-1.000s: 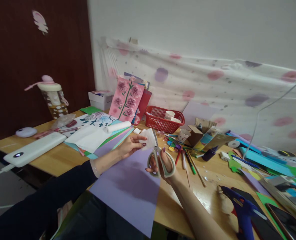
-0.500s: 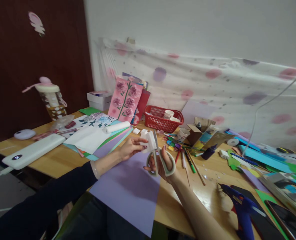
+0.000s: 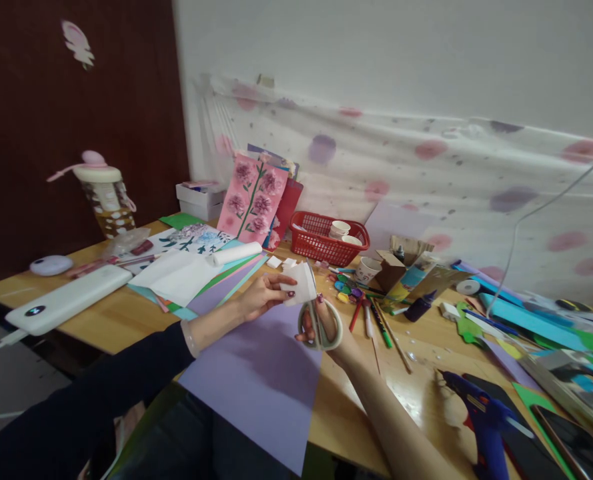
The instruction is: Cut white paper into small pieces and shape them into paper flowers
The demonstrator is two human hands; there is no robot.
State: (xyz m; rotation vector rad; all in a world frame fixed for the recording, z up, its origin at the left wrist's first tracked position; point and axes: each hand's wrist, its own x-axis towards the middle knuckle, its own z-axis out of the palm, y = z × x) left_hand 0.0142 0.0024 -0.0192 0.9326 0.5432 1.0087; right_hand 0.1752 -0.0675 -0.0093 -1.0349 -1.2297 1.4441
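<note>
Between the thumb and fingers of my left hand (image 3: pixel 265 297) is a small piece of white paper (image 3: pixel 299 285), held up above the table. My right hand (image 3: pixel 332 330) has its fingers through the pale handles of the scissors (image 3: pixel 321 335). Their handles are together, and the blades point up along the right edge of the white paper. Whether the blade tips touch the paper is hard to see. Beneath both hands lies a sheet of purple paper (image 3: pixel 256 387), which hangs over the table's front edge.
A red basket (image 3: pixel 326 250) with paper cups stands behind my hands. Pens and brushes (image 3: pixel 381 323) lie to the right, then a blue glue gun (image 3: pixel 481 407). On the left are a white power bank (image 3: pixel 71 300), a drink bottle (image 3: pixel 103 197) and a white paper roll (image 3: pixel 236 254).
The scissors have closed: their handles were spread apart and are now together beside the white paper. My left hand keeps its hold in nearly the same place.
</note>
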